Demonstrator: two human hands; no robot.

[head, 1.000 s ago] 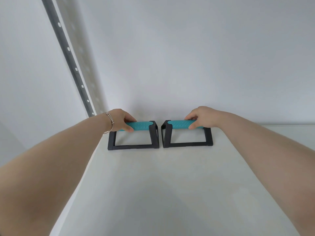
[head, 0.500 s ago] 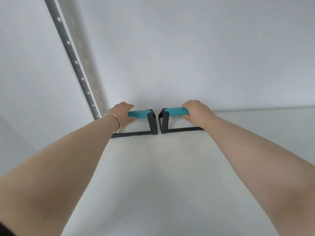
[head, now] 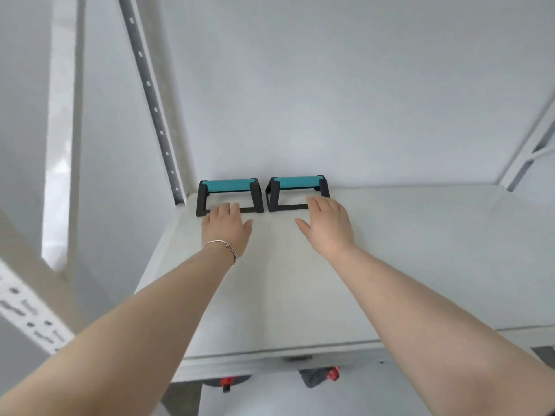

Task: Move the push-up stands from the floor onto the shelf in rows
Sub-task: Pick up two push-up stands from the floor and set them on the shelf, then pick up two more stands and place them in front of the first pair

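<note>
Two push-up stands sit on the shelf (head: 420,250) at its back left corner, side by side against the wall: left stand (head: 229,197) just beside the slotted upright (head: 156,109), right stand (head: 298,193) next to it, apart. Left hand (head: 226,226) and right hand (head: 329,223) are both spread open, empty, fingertips overlapping the stands' front bars. One bracelet (head: 223,247) on the left wrist. Nothing blocks the shelf in front.

Front base bar of the left push-up stand (head: 229,196) partly hidden behind the left hand (head: 226,226), near right corner of the right push-up stand (head: 297,192) covered by the right hand (head: 329,225), objects with red parts (head: 319,376) under the shelf (head: 420,250) blurred and mostly hidden, perforated upright (head: 27,313) at lower left motion-blurred, both forearms cut off by the bottom edge.
</note>
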